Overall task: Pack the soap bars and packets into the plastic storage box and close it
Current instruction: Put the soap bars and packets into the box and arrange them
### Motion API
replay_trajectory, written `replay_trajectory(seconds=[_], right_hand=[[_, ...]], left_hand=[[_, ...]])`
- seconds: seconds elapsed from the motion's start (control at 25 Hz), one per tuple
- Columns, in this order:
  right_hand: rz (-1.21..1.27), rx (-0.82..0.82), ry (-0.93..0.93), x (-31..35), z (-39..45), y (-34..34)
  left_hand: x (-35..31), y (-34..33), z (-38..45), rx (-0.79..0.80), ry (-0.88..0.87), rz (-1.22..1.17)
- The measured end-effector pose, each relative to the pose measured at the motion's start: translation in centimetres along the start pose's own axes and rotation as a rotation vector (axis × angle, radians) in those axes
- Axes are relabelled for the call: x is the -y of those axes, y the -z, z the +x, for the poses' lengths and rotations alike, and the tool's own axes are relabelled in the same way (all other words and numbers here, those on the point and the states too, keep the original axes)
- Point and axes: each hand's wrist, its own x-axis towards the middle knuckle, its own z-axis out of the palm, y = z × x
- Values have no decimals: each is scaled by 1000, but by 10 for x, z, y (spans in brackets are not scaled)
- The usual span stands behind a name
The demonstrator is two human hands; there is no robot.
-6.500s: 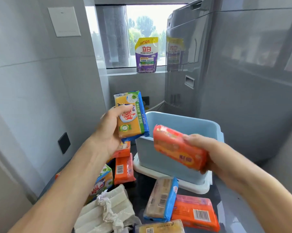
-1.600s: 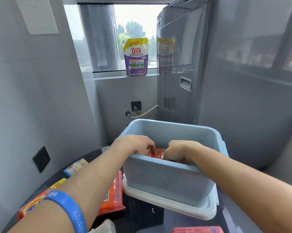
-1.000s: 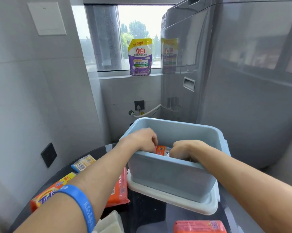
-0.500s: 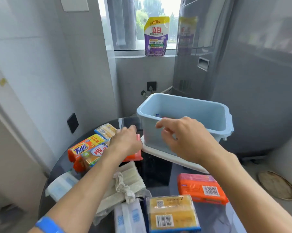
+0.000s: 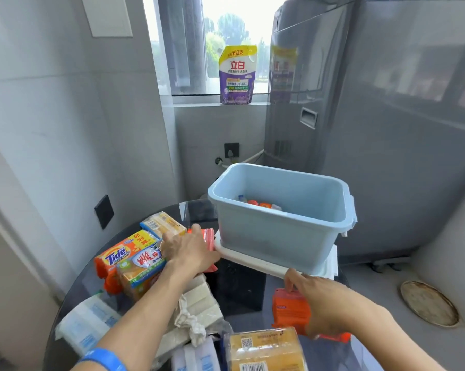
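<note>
Both hands have come out of the blue storage box (image 5: pixel 279 234) since a second ago and now reach down to the packets on the dark round table (image 5: pixel 239 287). Left hand (image 5: pixel 191 250) lies over the red-orange packet (image 5: pixel 208 236) just left of the box, fingers bent across its top; whether they have closed round it yet, I cannot tell. Right hand (image 5: pixel 322 301) grips the orange soap bar (image 5: pixel 290 309) near the table's front, fingers curled over its far edge, thumb side hidden. Packing looks to be at an early stage: only a few packets show low inside the box, and much stays out, namely the Tide packet (image 5: pixel 119 257), the yellow and green bar (image 5: pixel 143 271) beside it, the yellow bar (image 5: pixel 162 226) behind, the large yellow pack (image 5: pixel 263 349) at the front, the white bars in a bag (image 5: pixel 196 298) and pale blue packets (image 5: pixel 87 325). The box stands open on its white lid (image 5: pixel 252 259), so the lid must come out from under before closing. Each hand's packet sits right beneath it, close in front of the box.
</note>
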Motion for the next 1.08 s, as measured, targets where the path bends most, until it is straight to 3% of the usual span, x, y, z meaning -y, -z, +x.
replay_trajectory(seconds=[0.12,0.32,0.48,0.56,0.64,0.76,0.84,0.96,1.08], right_hand=[[164,14,27,0,5,3],[744,-24,101,-10,-1,23],[1529,63,298,-15,-10,36],[1874,102,357,-16,-13,43],[1978,37,412,-13,-17,51],[2050,-198,433,-14,-11,87],[1997,-300,290,-15,-1,122],[1691,-451,-92,-20,28,153],[1401,-413,-281,-33,59,151]], left_hand=[[10,12,8,10,139,-299],[42,59,18,82,306,-1379],[57,81,-5,446,95,-2012],[46,98,-16,564,-45,-2058],[22,114,-26,575,-156,-1994],[-24,134,-32,545,-295,-1861],[-64,147,-28,525,-294,-1745],[-125,154,-12,470,-237,-1472],[-161,135,12,583,-183,-1282]])
